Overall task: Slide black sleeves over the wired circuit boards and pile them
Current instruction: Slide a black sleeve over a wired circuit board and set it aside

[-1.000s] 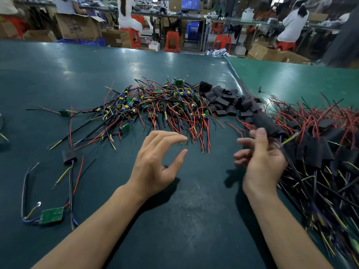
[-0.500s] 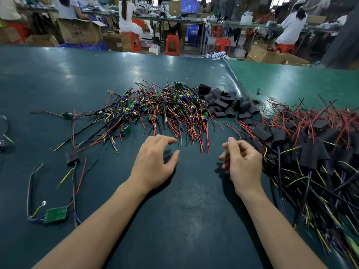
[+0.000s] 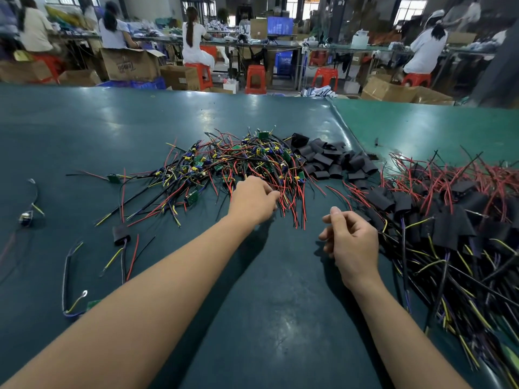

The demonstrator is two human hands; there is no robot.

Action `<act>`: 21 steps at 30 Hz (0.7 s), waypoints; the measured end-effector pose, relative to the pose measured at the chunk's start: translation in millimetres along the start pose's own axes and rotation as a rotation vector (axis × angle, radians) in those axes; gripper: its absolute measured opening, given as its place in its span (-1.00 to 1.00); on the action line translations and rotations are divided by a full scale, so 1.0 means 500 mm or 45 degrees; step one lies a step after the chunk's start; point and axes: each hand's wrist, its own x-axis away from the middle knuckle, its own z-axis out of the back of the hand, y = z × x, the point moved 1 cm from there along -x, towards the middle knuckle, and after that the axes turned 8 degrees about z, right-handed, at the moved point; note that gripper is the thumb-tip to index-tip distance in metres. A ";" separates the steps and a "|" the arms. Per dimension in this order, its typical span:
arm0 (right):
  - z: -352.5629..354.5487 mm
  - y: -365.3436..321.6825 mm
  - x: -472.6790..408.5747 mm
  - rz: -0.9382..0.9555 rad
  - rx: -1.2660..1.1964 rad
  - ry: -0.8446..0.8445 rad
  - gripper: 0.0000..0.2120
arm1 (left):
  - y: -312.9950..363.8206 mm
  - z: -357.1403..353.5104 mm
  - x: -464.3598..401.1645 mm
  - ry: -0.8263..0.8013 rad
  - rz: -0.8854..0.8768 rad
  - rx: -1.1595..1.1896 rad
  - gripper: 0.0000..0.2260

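The left hand [image 3: 254,200] reached into the wires [image 3: 241,167], grip hidden, so I cannot tell. The right hand [image 3: 352,242] hung loosely curled, holding nothing.

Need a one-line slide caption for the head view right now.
Left hand reaches into the unsleeved wired circuit boards; right hand waits beside the sleeved pile.

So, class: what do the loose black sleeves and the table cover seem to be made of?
Black sleeves: probably soft matte plastic or rubber tubing; they lie flattened and creased, with no shine.
Table cover: seemingly a smooth green vinyl or rubber mat; it reflects the lights glossily.
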 end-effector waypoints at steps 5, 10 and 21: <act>-0.001 0.004 -0.004 0.008 0.008 -0.014 -0.70 | -0.003 -0.016 0.001 -0.233 0.221 0.327 -0.86; -0.001 0.012 -0.008 0.045 0.091 -0.052 -0.84 | -0.006 0.002 0.071 -0.405 0.225 0.894 -0.96; -0.007 -0.002 0.010 0.275 0.214 -0.428 -0.70 | 0.020 0.008 0.257 -0.729 -0.473 1.048 -0.89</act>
